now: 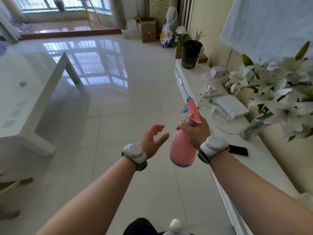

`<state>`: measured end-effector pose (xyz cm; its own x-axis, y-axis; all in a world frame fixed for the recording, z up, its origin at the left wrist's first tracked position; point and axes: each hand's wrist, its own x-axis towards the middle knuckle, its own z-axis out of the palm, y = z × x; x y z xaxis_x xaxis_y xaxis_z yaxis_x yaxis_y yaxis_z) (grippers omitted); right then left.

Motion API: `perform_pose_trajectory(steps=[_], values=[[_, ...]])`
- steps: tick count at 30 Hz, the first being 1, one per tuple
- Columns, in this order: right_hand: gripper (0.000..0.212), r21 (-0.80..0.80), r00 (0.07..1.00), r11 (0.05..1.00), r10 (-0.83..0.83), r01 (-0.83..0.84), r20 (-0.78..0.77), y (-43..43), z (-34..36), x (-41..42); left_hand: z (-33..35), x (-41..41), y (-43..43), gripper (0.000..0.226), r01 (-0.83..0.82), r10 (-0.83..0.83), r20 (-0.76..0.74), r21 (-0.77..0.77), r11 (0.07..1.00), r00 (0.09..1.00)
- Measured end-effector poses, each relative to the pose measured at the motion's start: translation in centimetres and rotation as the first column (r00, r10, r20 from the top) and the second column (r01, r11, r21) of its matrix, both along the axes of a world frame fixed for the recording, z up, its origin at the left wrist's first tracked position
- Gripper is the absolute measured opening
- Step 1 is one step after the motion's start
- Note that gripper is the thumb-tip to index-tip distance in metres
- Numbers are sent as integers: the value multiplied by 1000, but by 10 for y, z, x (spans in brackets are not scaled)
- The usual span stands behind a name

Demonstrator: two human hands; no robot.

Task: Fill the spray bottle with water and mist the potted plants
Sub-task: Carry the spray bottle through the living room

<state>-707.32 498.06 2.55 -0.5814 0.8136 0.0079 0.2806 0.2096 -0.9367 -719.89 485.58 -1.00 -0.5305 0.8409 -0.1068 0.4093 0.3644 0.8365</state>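
Beside the long white surface [254, 160] on the person's right: the pink plastic spray bottle with a blue collar and trigger [182, 150] is off the surface, held in the air over the glossy white tile floor [118, 107]. The right hand [194, 131] grips it, fingers curled round the narrow neck just under the spray head. The bottle is tilted, base low and toward the person, spray head up and away. The body is opaque; fill level cannot be told. The left hand [153, 139] holds nothing, fingers apart and loosely bent, palm turned toward the bottle, just beside it but not touching. Each wrist carries a rounded white band device [134, 152]. On the surface, far end: a black plastic pot with thin green leaves [191, 54]. Nearer: a large bunch of white lilies [274, 92], partly blurred, leaning out over the surface. Between bottle and lilies lie a flat white box with thin cables [232, 107] and, closer to the right wrist, a black phone lying flat [238, 150]. Across the floor to the left stands a low white table [25, 99].
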Motion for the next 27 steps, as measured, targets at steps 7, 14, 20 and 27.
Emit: perform_pose_trajectory(steps=[7, 14, 20, 27], values=[[30, -2, 998, 999, 45, -44, 43, 93, -19, -109, -11, -139, 66, 47, -146, 137, -352, 0, 989, 926], [21, -27, 996, 997, -75, 76, 58, 206, -40, -263, -24, -312, 181, 50, -163, 139, -339, -43, 986, 930], [17, -43, 991, 992, -118, 121, 67, 284, -45, -334, -17, -405, 283, 51, -127, 99, -351, -56, 990, 931], [40, -109, 972, 977, -160, 180, 175, 421, -63, -397, -33, -473, 438, 50, -53, 31, -312, -59, 997, 950]])
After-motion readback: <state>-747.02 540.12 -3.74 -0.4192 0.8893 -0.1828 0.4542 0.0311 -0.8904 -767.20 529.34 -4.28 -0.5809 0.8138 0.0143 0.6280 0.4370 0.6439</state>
